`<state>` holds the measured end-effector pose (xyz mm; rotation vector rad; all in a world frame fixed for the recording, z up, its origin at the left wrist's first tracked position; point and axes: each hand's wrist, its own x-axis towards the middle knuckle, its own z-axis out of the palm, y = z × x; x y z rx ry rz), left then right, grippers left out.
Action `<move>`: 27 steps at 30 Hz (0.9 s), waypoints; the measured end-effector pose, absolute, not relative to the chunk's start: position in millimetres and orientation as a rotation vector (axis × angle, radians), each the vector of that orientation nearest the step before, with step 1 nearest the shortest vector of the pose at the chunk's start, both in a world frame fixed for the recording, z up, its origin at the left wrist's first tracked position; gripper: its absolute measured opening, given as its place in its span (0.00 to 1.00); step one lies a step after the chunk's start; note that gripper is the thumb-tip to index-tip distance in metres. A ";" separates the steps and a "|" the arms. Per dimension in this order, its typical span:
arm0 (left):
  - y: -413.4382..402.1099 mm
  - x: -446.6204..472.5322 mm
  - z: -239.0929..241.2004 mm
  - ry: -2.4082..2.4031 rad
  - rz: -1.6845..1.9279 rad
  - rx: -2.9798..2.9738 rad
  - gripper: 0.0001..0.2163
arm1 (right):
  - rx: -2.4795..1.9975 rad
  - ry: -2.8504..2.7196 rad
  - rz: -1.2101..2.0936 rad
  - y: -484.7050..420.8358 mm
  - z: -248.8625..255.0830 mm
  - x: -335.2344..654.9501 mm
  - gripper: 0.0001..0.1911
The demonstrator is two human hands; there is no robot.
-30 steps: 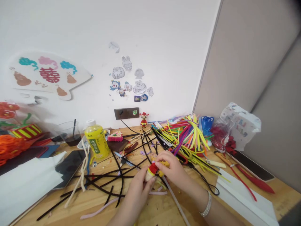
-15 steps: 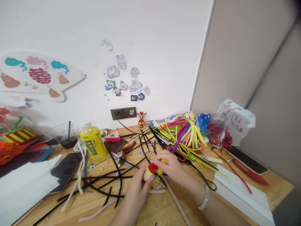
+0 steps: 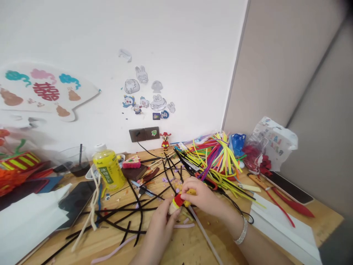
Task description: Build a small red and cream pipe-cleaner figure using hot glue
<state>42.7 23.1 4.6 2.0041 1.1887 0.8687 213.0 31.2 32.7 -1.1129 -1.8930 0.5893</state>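
Pipe-cleaner figure (image 3: 177, 201) of cream, red and yellow, held just above the wooden table (image 3: 187, 247) and pinched from both sides. Left hand (image 3: 161, 225) grips its cream end, right hand (image 3: 203, 197) closes on the yellow end. Black pipe cleaners (image 3: 129, 212) sprawl just left, and a coloured bundle (image 3: 217, 156) lies behind.

Bright even daylight, soft shadows, blurred left edge, wide-angle edge distortion
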 end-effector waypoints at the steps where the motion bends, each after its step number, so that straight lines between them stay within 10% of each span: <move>1: 23.1 42.5 5.0 1.190 0.863 2.011 0.12 | -1.105 -1.924 0.588 30.6 34.5 214.0 0.05; 27: 29.0 39.8 -3.3 0.940 0.929 1.735 0.14 | -0.783 -2.073 0.576 36.1 41.8 229.0 0.08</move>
